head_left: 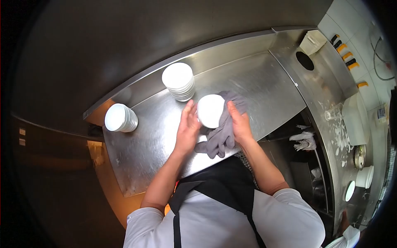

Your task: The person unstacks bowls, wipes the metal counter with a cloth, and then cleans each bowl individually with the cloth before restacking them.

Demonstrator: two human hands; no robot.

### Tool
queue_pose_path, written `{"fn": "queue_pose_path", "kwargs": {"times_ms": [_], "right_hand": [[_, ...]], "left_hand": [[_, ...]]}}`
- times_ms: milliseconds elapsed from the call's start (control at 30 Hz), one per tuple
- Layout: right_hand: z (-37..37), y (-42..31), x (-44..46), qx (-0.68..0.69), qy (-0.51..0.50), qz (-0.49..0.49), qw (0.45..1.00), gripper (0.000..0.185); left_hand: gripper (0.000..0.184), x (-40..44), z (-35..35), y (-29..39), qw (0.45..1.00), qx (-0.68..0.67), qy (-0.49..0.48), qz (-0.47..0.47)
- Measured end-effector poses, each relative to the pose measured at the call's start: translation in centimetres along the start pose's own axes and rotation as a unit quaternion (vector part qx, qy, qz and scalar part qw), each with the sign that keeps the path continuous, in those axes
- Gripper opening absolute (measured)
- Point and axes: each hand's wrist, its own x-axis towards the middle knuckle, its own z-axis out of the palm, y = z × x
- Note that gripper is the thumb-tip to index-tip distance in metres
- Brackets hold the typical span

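Between my two hands, above the steel counter, is a white bowl (209, 110). My left hand (187, 129) holds its left edge, fingers curved along the side. At the opposite edge, my right hand (240, 123) grips a grey cloth (221, 138), the thumb pressing it against the bowl. The cloth wraps the bowl's right side and hangs down toward the counter's front edge. Just beyond my left hand stands a tall stack of white bowls (178, 82). A shorter stack of white bowls (121, 118) leans farther left.
The steel counter (149, 153) has a raised back ledge. On the right, a side counter (318, 95) carries a dark round hole (305, 60), a white container (313, 42) and a clear cup (333, 112). Several knives (347, 55) hang on the tiled wall. Gloves (304, 140) hang below.
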Motion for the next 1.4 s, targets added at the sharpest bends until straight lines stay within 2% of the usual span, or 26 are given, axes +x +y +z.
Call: {"fn": "queue_pose_path", "kwargs": {"times_ms": [33,100,133,233,300,400,467,500,600,667,700,733,800,833,867,900,933,967,1033,1100,1133,1167,1233,1267,1300,1400], "right_hand": [[0.3,0.3,-0.5,-0.024,0.009,-0.037,0.999,0.035],[0.3,1.2,-1.5,-0.096,-0.021,-0.076,0.992,0.034],[0.3,1.5,-2.0,-0.132,-0.038,-0.095,0.986,0.033],[-0.3,1.4,-3.2,-0.195,-0.135,-0.087,0.968,0.032],[-0.8,1.6,-3.4,-0.228,-0.188,-0.064,0.953,0.032],[-1.4,1.9,-3.7,-0.226,-0.146,-0.073,0.960,0.031],[-1.4,1.9,-3.1,-0.136,-0.015,-0.117,0.984,0.025],[-1.5,1.3,-2.3,-0.081,0.039,-0.128,0.988,0.023],[-2.7,-0.5,-0.4,-0.096,0.107,-0.195,0.970,0.021],[-2.5,-0.9,-1.0,-0.202,0.072,-0.248,0.945,0.022],[-2.4,-1.1,-1.3,-0.254,0.054,-0.274,0.926,0.023],[-2.8,-0.7,-1.4,-0.310,-0.024,-0.329,0.891,0.027],[-3.5,0.2,-1.3,-0.409,-0.179,-0.426,0.787,0.035],[-3.5,0.3,-0.8,-0.502,-0.289,-0.388,0.717,0.042],[-3.2,0.5,-0.2,-0.582,-0.391,-0.339,0.628,0.049],[-3.0,1.0,0.1,-0.585,-0.405,-0.390,0.584,0.050],[-3.0,0.9,0.3,-0.594,-0.414,-0.355,0.591,0.048],[-3.0,0.8,0.6,-0.603,-0.421,-0.320,0.597,0.046],[-3.2,2.1,0.4,-0.611,-0.429,-0.279,0.605,0.043],[-3.7,5.1,-1.2,-0.567,-0.375,-0.223,0.698,0.047],[-3.2,5.5,-1.7,-0.543,-0.346,-0.196,0.740,0.049],[-3.0,5.6,-2.0,-0.483,-0.343,-0.051,0.804,0.051],[-1.8,4.6,-2.3,-0.227,-0.271,0.099,0.930,0.050],[-1.0,3.9,-2.6,-0.088,-0.224,0.171,0.955,0.049],[0.8,2.0,-2.9,-0.011,-0.188,0.176,0.966,0.043],[1.8,2.3,-2.0,-0.003,-0.117,0.120,0.986,0.041]], "left_hand": [[0.069,-0.2,0.4,-0.3,0.998,0.050,0.017,0.017],[0.074,-0.2,0.6,-1.3,0.997,0.080,-0.008,0.021],[0.073,0.0,0.7,-1.6,0.996,0.082,0.012,0.015],[0.066,0.5,0.7,-1.4,0.992,-0.074,0.055,-0.081],[0.060,0.8,-0.1,-1.6,0.978,-0.160,0.047,-0.128],[0.055,1.4,-1.1,-1.8,0.936,-0.282,0.059,-0.200],[0.056,1.4,-2.0,-1.0,0.878,-0.397,0.053,-0.263],[0.063,1.7,-1.9,-1.0,0.879,-0.387,0.097,-0.261],[0.068,1.6,-2.9,-1.1,0.858,-0.385,0.047,-0.336],[0.071,1.2,-2.3,-0.6,0.856,-0.383,0.020,-0.345],[0.071,1.1,-2.5,-0.6,0.850,-0.395,-0.010,-0.348],[0.070,1.1,-2.5,-0.5,0.843,-0.406,-0.040,-0.351],[0.067,1.8,-2.0,-0.5,0.836,-0.376,-0.033,-0.398],[0.065,2.1,-1.4,-0.5,0.831,-0.361,-0.030,-0.421],[0.057,2.0,-0.5,-0.5,0.879,-0.290,0.000,-0.377],[0.054,2.1,-1.0,-0.8,0.874,-0.315,-0.001,-0.371],[0.050,2.2,-1.4,-0.9,0.868,-0.339,-0.002,-0.363],[0.049,2.4,-1.3,-1.3,0.915,-0.236,0.015,-0.327],[0.047,1.9,0.1,-0.4,0.967,-0.021,0.052,-0.250],[0.047,1.2,-1.0,-1.5,0.979,0.138,0.043,-0.146],[0.048,1.1,-1.5,-2.1,0.971,0.216,0.039,-0.091],[0.054,0.6,-1.9,-2.6,0.965,0.259,0.035,-0.020],[0.059,0.5,-2.2,-3.1,0.928,0.326,0.022,0.179],[0.061,0.5,-2.4,-3.3,0.894,0.353,0.016,0.277],[0.072,0.7,-3.3,-3.9,0.884,0.354,-0.002,0.305],[0.079,1.6,-3.7,-4.0,0.843,0.411,-0.040,0.344]]}}
